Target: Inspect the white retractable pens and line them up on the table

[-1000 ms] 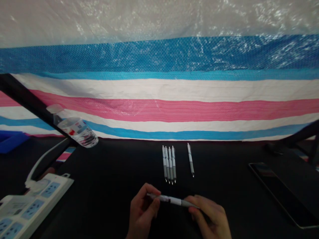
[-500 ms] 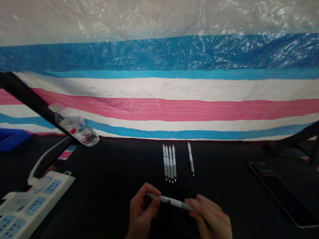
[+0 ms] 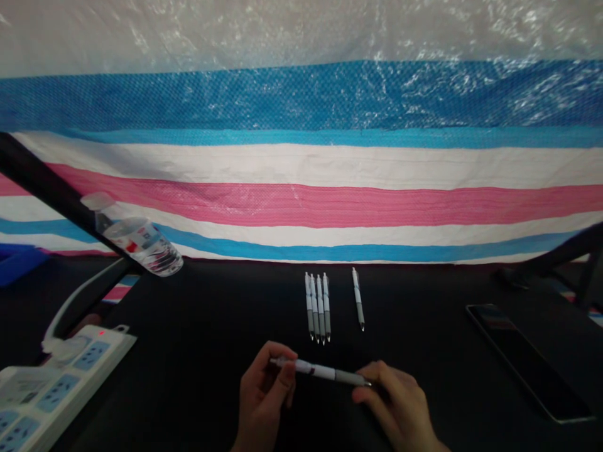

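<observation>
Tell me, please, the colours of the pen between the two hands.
The pen is white with a grey lower section; it shows best in the head view.

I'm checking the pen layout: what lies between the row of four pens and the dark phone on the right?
In the head view, a single pen lies there on the black surface, apart from the row of four pens and the dark phone.

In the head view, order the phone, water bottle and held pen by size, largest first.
Phone, water bottle, then held pen; the pen looks nearly as long as the bottle, but far thinner.
</observation>
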The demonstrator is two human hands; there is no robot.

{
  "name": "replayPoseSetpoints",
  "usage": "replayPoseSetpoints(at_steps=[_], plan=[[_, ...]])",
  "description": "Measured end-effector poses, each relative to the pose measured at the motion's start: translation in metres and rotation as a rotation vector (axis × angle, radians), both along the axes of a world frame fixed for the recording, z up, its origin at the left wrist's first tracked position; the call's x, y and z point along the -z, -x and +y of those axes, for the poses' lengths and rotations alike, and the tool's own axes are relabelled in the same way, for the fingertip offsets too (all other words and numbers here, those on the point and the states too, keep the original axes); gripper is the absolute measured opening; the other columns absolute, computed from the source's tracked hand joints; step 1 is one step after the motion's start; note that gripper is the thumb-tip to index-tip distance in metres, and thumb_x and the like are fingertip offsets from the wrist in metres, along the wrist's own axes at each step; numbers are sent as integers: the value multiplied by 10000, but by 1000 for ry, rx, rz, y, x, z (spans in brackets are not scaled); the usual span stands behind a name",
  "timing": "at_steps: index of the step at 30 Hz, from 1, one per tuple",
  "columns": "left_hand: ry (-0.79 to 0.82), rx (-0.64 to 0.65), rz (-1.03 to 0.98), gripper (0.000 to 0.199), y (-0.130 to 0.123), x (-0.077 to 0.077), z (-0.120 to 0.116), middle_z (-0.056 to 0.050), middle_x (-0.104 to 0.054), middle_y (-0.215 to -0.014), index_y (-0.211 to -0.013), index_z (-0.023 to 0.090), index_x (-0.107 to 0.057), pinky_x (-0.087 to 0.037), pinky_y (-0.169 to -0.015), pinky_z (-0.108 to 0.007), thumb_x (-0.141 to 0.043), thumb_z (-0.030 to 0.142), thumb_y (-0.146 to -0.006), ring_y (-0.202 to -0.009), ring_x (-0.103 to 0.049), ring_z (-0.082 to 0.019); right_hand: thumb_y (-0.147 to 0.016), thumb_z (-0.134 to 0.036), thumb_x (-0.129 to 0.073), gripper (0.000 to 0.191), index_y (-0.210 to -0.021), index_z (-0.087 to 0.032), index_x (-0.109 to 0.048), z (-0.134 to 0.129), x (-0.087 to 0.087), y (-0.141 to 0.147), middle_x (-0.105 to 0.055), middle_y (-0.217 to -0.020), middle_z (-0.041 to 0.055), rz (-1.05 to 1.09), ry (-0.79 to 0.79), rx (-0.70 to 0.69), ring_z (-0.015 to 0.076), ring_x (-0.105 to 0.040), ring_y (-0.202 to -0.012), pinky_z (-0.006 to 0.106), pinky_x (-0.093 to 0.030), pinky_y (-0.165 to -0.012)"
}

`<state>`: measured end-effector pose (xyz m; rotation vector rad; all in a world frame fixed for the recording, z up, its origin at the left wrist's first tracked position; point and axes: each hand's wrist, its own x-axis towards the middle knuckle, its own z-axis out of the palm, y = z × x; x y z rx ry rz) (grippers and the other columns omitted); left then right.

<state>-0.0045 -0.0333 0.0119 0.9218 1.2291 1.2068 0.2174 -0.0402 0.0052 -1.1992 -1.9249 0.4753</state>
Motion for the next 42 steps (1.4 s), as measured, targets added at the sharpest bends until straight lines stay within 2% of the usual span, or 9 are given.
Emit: replayPoseSetpoints(at_steps=[3, 8, 12, 15, 20, 25, 31, 38, 42], plan=[[-48, -6, 18, 326, 2, 1, 2, 63, -424, -484, -816, 182, -641, -295, -432, -190, -669, 507, -834, -435, -382, -85, -989, -489, -453, 429, -687, -207, -568, 1, -5, 1, -572, -574, -22, 14, 130, -81, 112, -545, -490, 207, -393, -485], [-168, 62, 41, 263, 4, 3, 4, 31, -512, -584, -809, 183, -658, -362, -442, -197, -679, 444, -842, -456, -464, -95, -978, -608, -330, 587, -570, -200, -436, 4, 2, 0, -407, -470, -46, 330, 704, -108, 85, -368, -421, 204, -251, -418], [-208, 56, 51, 231, 4, 4, 4, 31, -525, -592, -833, 187, -654, -372, -448, -191, -650, 415, -871, -462, -479, -96, -927, -729, -240, 680, -745, -170, -583, 6, 0, 2, -483, -476, -26, 567, 888, -191, 93, -374, -404, 209, -272, -414], [-185, 74, 56, 236, 3, 3, 4, 42, -505, -553, -824, 181, -649, -360, -451, -186, -657, 413, -865, -458, -468, -94, -932, -645, -431, 529, -974, -155, -627, 4, -5, 6, -562, -589, -14, 463, 903, -280, 93, -425, -477, 200, -303, -461], [-82, 94, 83, 294, 1, 4, 3, 56, -459, -495, -763, 169, -638, -303, -419, -183, -674, 453, -830, -421, -411, -87, -903, -702, -407, 610, -853, -149, -659, -2, 1, 12, -360, -501, -69, 368, 949, -217, 88, -313, -444, 216, -218, -424], [-50, 78, 109, 311, 2, 8, 2, 63, -428, -476, -732, 168, -639, -274, -407, -185, -689, 468, -798, -411, -374, -83, -989, -506, -396, 472, -772, -174, -652, -5, 3, 12, -524, -614, -13, 117, 613, -169, 114, -476, -546, 234, -324, -517], [74, 92, 8, 368, 0, 8, 5, 85, -388, -427, -723, 169, -604, -214, -375, -176, -683, 522, -792, -361, -309, -63, -969, -277, -475, 232, -1004, -218, -697, -6, 3, 9, -704, -752, 54, 75, 235, -196, 183, -644, -651, 259, -465, -621], [7, 105, -97, 280, -1, 3, 4, 29, -556, -525, -876, 172, -618, -371, -462, -196, -647, 451, -871, -469, -497, -104, -976, -564, -386, 486, -852, -178, -654, -1, -4, 5, -521, -536, -22, 305, 750, -72, 124, -465, -501, 233, -353, -503], [11, 119, -140, 257, 0, 7, 3, 19, -587, -556, -924, 170, -628, -392, -484, -203, -667, 417, -866, -498, -526, -112, -907, -658, -470, 508, -734, -187, -552, 0, -11, 6, -466, -544, -44, 490, 814, -29, 100, -375, -505, 230, -299, -502]])
